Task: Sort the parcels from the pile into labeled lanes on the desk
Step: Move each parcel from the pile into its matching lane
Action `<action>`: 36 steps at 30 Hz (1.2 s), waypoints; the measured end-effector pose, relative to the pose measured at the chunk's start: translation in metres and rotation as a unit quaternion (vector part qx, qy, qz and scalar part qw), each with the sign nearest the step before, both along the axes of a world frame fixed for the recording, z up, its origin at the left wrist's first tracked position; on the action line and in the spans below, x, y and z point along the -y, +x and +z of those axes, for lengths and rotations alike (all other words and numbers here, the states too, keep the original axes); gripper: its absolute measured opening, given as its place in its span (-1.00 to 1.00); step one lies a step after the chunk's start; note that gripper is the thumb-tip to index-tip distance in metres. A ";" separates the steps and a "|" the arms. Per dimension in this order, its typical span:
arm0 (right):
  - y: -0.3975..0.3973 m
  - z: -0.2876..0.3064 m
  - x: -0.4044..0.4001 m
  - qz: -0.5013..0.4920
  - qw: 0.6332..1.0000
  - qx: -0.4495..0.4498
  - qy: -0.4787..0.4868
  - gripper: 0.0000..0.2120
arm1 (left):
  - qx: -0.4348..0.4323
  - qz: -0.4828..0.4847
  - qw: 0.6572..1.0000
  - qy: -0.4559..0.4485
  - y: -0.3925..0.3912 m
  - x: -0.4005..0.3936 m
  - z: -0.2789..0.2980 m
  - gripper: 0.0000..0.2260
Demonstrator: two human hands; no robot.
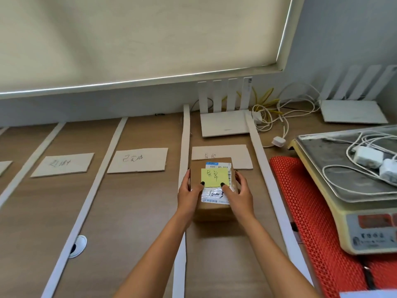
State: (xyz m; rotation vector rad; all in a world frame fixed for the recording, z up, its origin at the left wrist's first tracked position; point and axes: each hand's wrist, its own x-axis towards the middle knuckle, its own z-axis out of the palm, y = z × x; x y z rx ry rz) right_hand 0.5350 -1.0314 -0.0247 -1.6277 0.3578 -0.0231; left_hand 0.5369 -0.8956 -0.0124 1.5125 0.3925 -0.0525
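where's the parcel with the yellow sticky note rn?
Head view, right of centre: parcel held between both hands in the rightmost lane, just before that lane's label card.

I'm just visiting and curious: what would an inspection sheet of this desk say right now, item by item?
Surface: wooden desk split into lanes by white strips.
Job's things: brown parcel with a yellow sticky note, held in the lane of the rightmost label card; two more label cards lie in lanes to the left.
Clutter: weighing scale on a red mat; two white routers.
Hands: left hand and right hand hold the parcel's sides, thumbs on top.
Cables: white chargers and cords on the scale; white and yellow cables by the routers.
Surroundings: window blind, grey wall.
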 end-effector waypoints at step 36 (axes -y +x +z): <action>-0.288 0.215 -0.246 0.069 0.980 0.123 -0.138 -0.38 | 0.148 -0.035 0.987 0.053 -0.290 -0.260 0.198 -0.49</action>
